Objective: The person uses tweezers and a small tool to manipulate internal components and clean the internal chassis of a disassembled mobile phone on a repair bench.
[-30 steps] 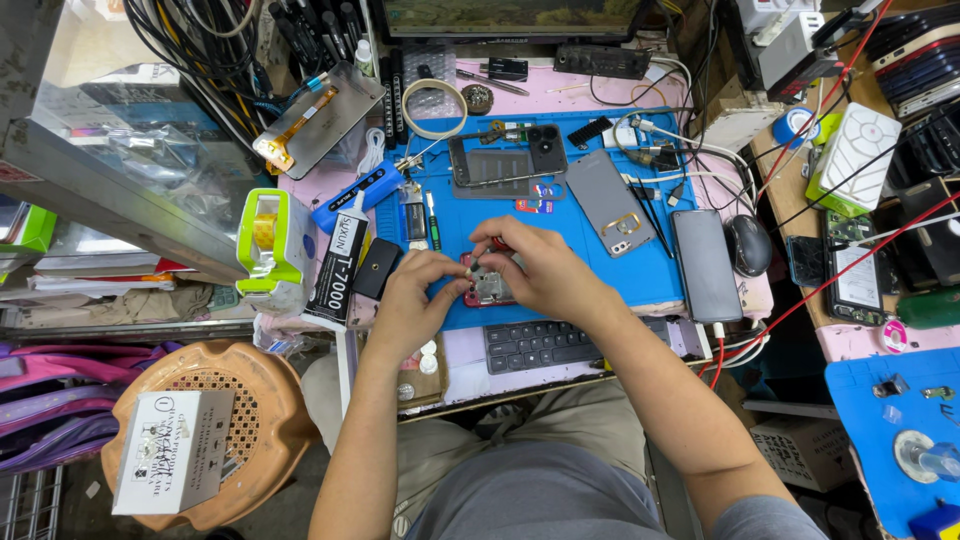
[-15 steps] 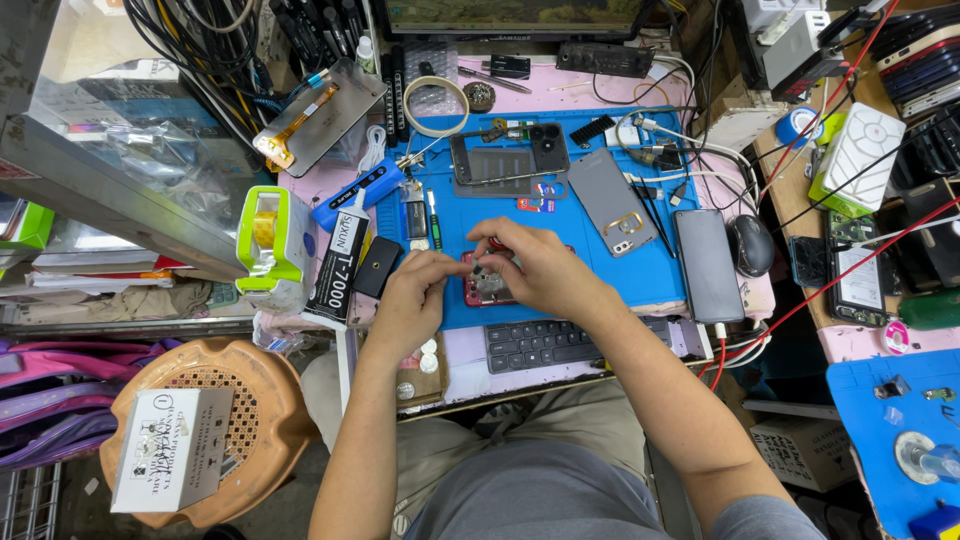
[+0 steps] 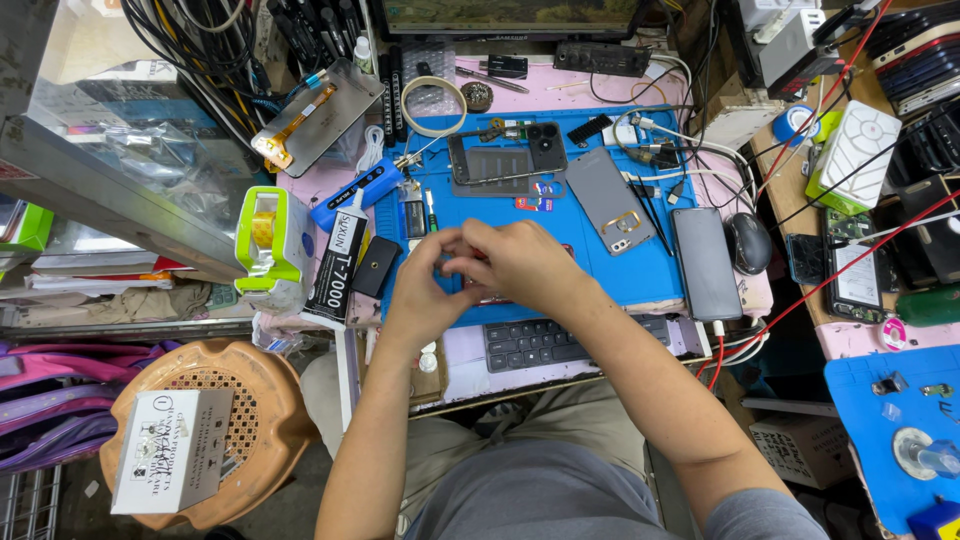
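Both hands crowd the blue mat's front edge.

A white printed box on the brown stool, a black glue tube at the blue mat's left edge, a dark phone screen at its right.

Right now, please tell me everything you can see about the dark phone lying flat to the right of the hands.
The dark phone is a slim rectangular slab with rounded corners and a glossy, glass-like face that is blank. It lies flat, its long side running away from the person, on the right edge of the blue work mat. A white cable comes out at its near end. A black mouse sits just right of it. Neither hand touches it.
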